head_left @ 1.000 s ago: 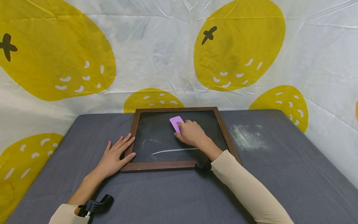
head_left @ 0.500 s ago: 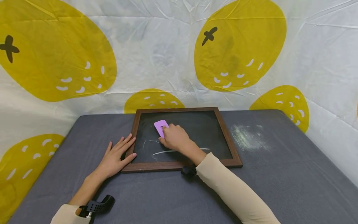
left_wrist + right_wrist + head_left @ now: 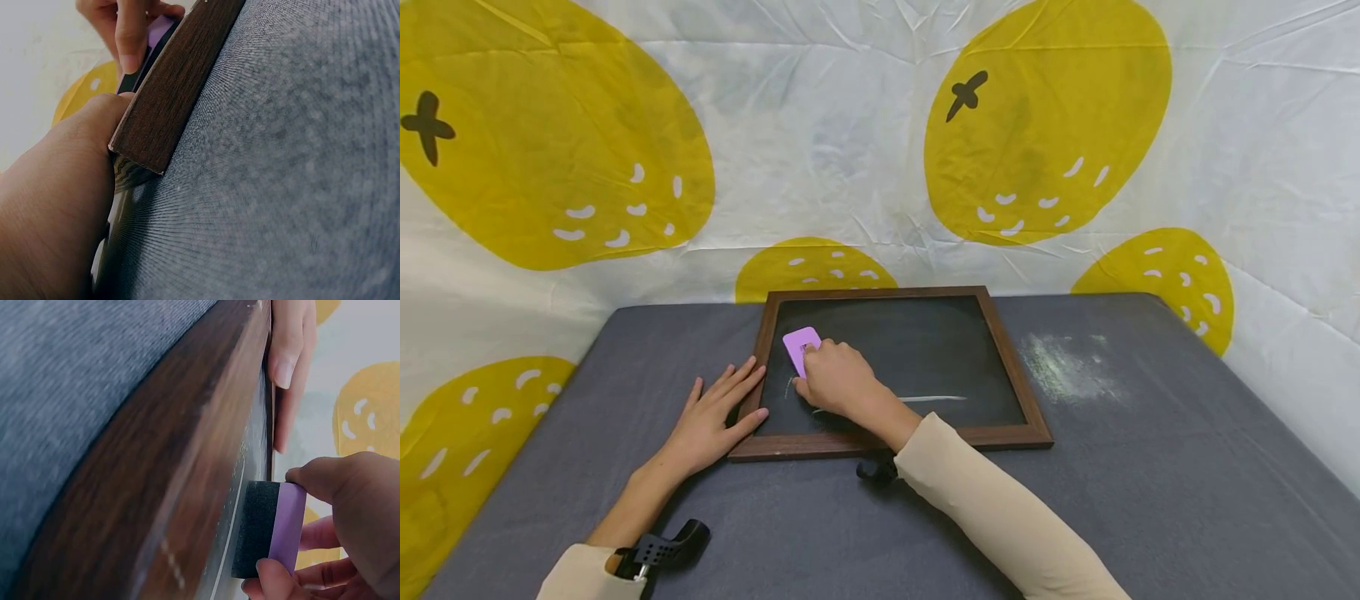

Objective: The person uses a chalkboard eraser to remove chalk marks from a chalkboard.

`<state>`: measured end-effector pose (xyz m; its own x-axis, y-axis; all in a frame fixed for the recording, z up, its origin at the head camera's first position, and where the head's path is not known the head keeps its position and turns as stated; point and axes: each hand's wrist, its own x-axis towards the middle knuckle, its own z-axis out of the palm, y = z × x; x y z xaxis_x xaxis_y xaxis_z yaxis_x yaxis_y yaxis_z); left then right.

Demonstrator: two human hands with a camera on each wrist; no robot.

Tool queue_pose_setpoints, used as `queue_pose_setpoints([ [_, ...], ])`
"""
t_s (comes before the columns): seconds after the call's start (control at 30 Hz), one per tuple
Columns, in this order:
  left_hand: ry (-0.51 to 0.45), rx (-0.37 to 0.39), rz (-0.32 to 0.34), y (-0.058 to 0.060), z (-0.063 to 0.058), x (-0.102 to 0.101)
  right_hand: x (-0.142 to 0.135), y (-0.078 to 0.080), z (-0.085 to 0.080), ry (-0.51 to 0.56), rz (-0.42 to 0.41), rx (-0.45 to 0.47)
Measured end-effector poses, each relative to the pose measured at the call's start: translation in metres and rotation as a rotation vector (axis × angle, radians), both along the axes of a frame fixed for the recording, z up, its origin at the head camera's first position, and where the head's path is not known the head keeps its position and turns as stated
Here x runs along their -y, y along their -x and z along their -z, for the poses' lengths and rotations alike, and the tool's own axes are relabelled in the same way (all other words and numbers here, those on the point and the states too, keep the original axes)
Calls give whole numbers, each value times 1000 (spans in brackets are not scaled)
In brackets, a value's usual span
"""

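A chalkboard (image 3: 917, 350) in a brown wooden frame lies on the cloth-covered table. My right hand (image 3: 838, 379) grips a purple eraser (image 3: 798, 343) over the left part of the board. In the right wrist view the eraser (image 3: 289, 528) shows a dark felt pad (image 3: 256, 528) facing the board, with thumb and fingers on its purple back. A white chalk line (image 3: 936, 398) crosses the lower board, partly hidden by the right hand and wrist. With fingers spread, my left hand (image 3: 707, 425) rests on the frame's left side (image 3: 763, 346); in the left wrist view its thumb lies over the frame's corner.
Pale chalk dust (image 3: 1067, 367) marks the grey tablecloth (image 3: 1150, 483) right of the board. Behind the table hangs a white curtain (image 3: 820, 125) with big yellow fruit prints. Black camera mounts (image 3: 662, 550) sit on both wrists.
My right hand has swept the eraser leftward and slightly nearer across the board, from its middle to its left side. The left hand stays on the frame.
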<state>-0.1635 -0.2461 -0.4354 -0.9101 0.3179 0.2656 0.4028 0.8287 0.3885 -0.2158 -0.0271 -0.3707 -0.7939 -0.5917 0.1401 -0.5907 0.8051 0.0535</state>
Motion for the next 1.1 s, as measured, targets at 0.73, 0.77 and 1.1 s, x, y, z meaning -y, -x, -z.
queue_pose_setpoints([
  [0.73, 4, 31, -4, 1, 4, -1, -29, 19, -8, 285, -54, 268],
  [0.77, 7, 28, -5, 1, 5, -1, -35, 20, -9, 293, -48, 264],
  [1.1, 9, 5, 2, -2, 4, 1, -113, 24, -13, 270, 22, 162],
])
